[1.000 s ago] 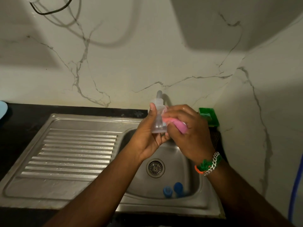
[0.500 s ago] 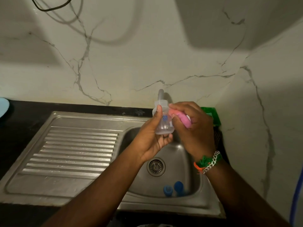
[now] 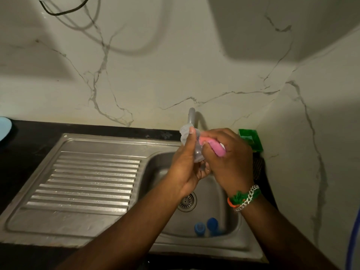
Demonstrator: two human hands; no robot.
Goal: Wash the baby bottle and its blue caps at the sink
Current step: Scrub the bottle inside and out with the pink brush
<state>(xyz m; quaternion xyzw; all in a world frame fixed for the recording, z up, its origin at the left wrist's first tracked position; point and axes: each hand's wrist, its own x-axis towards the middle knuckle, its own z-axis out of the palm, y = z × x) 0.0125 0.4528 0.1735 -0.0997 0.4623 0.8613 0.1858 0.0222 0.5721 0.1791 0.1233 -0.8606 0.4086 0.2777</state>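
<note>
My left hand (image 3: 187,168) grips a small clear baby bottle (image 3: 197,152) above the sink basin (image 3: 229,227), thumb up along its side near the neck. My right hand (image 3: 229,160) holds a pink sponge (image 3: 216,147) and presses it against the bottle's side. Much of the bottle is hidden by both hands. Two blue caps (image 3: 206,228) lie side by side on the basin floor near its front wall, below my forearms.
The tap spout (image 3: 191,115) rises just behind the bottle. A ribbed steel draining board (image 3: 87,182) stretches left of the basin. The drain (image 3: 187,201) sits mid-basin. A green soap holder (image 3: 250,138) stands at the back right corner. A pale blue dish (image 3: 3,127) shows at the left edge.
Both hands have shifted a little with the bottle; my right hand slid the pink sponge along the bottle's side. The blue caps have not moved.
</note>
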